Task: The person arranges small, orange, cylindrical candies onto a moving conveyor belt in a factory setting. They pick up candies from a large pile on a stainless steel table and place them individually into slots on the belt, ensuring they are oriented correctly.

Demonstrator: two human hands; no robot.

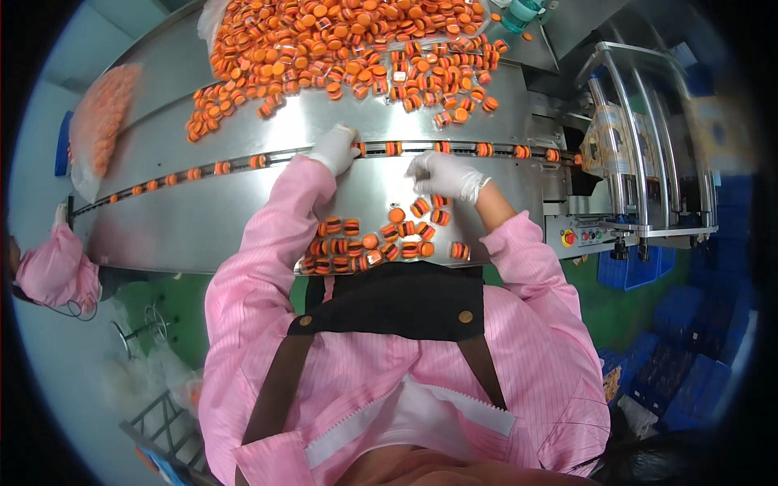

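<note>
View from above my head, looking down over my pink sleeves and dark apron at a curved steel counter (203, 219). My left hand (336, 148), in a white glove, rests on the narrow track (284, 154) that runs along the middle of the counter, its fingers curled against an orange sandwich biscuit (360, 149) seated in that track; whether the fingers actually pinch it, I cannot tell. My right hand (444, 174), also gloved in white, sits just on the near side of the track, fingers bent loosely together with nothing visibly clamped in them. The two hands are apart, with a short stretch of track between them.

A single file of biscuits (484, 150) stands on edge in the track, spaced out, running from the left end of the counter to the packing machine (648, 162) at the right end. A small cluster of biscuits (381, 241) lies at the near edge of the counter, just in front of my apron and below my right hand. A large heap of biscuits (348, 40) covers the far edge, partly on clear plastic.

At the left end of the counter another person's pink sleeve (53, 271) and gloved hand (61, 215) reach the track. Blue crates (632, 267) stand on the green floor under the machine.
</note>
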